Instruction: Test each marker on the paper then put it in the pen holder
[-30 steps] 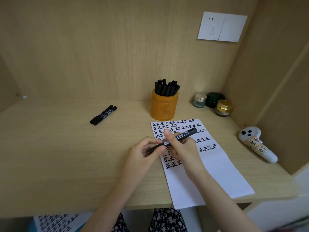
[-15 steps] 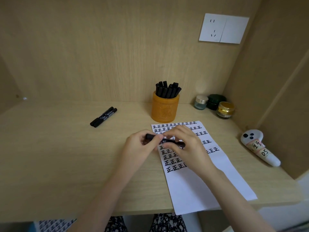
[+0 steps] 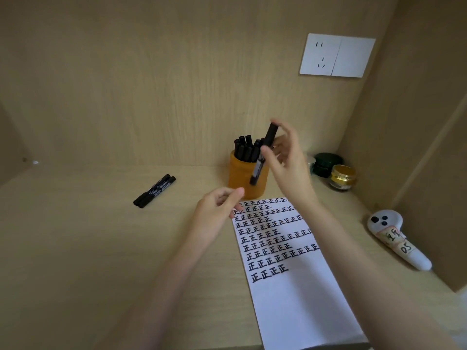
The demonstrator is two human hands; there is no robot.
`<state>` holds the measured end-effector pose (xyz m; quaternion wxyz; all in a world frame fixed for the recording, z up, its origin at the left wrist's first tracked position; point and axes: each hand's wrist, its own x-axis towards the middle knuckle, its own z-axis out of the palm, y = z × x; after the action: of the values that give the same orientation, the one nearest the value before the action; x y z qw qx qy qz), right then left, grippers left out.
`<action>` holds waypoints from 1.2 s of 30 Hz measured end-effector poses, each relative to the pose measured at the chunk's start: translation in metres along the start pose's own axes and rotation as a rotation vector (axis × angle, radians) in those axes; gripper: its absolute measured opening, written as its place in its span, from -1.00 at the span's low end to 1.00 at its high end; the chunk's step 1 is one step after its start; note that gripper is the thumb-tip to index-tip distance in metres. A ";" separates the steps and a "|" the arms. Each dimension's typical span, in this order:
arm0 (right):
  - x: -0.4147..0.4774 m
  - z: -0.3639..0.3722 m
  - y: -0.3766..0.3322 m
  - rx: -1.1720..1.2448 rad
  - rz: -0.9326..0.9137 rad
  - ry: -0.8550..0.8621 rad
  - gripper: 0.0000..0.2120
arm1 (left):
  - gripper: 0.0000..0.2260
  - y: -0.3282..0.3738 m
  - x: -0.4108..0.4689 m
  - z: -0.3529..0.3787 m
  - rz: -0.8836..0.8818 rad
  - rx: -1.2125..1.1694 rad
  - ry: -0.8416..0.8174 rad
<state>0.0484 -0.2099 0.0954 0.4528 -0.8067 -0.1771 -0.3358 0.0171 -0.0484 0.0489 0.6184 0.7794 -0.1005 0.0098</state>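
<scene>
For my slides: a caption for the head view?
Right hand holds a black marker by the orange pen holder; two markers lie aside.

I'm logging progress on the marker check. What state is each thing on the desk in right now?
held marker: capped, tilted, pinched by right hand, not yet in holder.
pen holder: upright, packed with black markers.
two loose markers: capped, lying side by side.
paper: flat, upper part written, lower blank.
left hand: empty, fingers loosely curled.
gold-lidded jar: closed.
</scene>
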 end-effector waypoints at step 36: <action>0.072 0.040 0.078 -0.405 0.116 -0.167 -0.67 | -0.55 -0.012 0.097 0.018 0.176 0.302 0.148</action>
<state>0.1604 -0.2184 0.0838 0.2838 -0.9150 -0.0964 -0.2700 0.1126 -0.0770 0.0472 0.4969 0.8487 -0.1199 0.1359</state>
